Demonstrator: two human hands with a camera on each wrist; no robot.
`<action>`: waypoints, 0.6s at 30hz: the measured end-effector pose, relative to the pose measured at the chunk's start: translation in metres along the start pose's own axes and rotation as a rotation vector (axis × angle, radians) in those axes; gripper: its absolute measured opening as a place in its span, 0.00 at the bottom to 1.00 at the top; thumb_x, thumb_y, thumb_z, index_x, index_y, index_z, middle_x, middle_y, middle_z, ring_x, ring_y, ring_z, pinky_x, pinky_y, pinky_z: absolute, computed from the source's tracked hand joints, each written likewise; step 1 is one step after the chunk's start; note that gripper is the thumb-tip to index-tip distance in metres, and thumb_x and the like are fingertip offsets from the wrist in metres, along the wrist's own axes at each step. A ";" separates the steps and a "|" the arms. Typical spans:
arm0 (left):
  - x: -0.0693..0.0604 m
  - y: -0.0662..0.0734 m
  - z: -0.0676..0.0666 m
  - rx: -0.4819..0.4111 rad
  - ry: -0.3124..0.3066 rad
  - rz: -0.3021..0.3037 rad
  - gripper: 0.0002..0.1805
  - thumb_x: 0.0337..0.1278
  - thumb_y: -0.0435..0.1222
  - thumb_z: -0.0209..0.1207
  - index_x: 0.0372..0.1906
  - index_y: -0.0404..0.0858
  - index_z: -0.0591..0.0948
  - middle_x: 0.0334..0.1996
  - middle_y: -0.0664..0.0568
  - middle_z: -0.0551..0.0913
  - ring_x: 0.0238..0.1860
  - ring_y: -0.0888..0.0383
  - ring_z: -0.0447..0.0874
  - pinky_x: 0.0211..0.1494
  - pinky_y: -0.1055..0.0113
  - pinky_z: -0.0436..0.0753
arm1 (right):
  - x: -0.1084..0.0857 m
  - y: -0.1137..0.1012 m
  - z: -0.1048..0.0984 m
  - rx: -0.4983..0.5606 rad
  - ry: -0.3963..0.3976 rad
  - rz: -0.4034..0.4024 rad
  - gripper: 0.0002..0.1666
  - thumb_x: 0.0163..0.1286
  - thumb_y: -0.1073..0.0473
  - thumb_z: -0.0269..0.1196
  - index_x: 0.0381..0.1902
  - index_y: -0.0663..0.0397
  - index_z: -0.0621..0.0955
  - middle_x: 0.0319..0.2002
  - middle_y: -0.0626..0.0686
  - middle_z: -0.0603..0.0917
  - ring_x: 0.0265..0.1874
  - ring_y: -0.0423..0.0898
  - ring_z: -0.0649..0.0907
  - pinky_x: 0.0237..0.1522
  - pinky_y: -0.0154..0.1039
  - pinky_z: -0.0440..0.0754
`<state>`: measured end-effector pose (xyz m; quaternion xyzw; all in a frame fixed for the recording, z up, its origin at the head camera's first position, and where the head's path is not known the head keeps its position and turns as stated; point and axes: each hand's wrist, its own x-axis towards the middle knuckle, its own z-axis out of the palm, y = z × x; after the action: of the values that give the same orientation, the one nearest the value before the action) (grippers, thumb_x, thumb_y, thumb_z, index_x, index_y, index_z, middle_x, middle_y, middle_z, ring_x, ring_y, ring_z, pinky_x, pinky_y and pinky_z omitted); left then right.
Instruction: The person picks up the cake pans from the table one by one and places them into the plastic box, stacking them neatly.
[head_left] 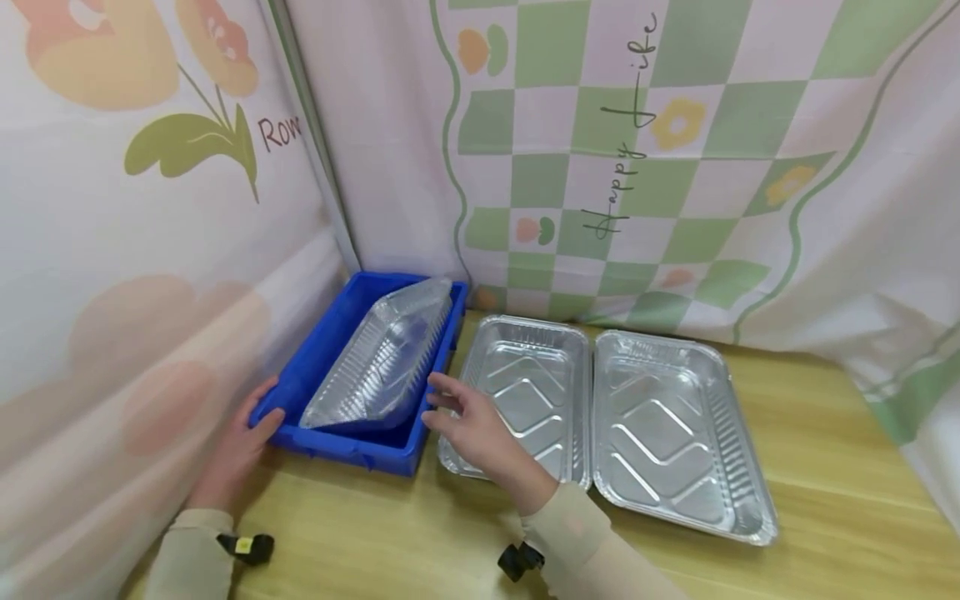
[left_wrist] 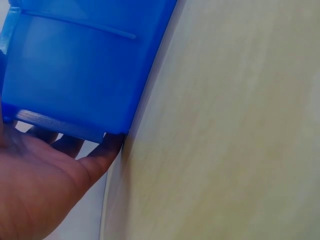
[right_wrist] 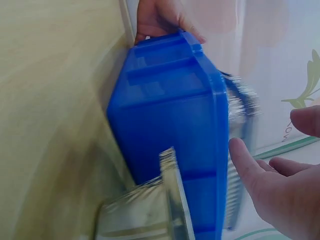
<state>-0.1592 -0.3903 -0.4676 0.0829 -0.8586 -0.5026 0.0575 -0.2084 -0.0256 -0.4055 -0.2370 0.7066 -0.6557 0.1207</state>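
A blue plastic bin (head_left: 296, 377) stands on the table at the left, against the curtain. Inside it an aluminium foil tray (head_left: 378, 358) leans tilted against the right wall. My left hand (head_left: 242, 446) grips the bin's near left corner, thumb over the rim; the left wrist view has this hand (left_wrist: 47, 175) at the bin's end wall (left_wrist: 70, 75). Just beside the right rim hovers my right hand (head_left: 476, 425), fingers loosely bent and holding nothing. In the right wrist view its fingers (right_wrist: 245, 162) are spread near the rim (right_wrist: 220, 110).
Two more foil trays lie face up side by side: one (head_left: 528, 362) partly under my right forearm, the other (head_left: 660, 417) farther right. A printed curtain (head_left: 555, 158) hangs behind the wooden table (head_left: 360, 525) and along its left side.
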 end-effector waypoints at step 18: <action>-0.006 0.008 0.005 -0.128 0.017 -0.025 0.36 0.74 0.47 0.51 0.79 0.50 0.51 0.72 0.32 0.53 0.67 0.35 0.54 0.69 0.37 0.50 | -0.007 0.006 -0.003 0.114 -0.002 0.052 0.26 0.65 0.70 0.59 0.61 0.72 0.72 0.52 0.70 0.78 0.38 0.54 0.84 0.44 0.48 0.84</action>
<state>-0.1548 -0.3815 -0.4631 0.0943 -0.8231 -0.5564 0.0637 -0.2043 -0.0195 -0.4120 -0.2122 0.6738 -0.6913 0.1517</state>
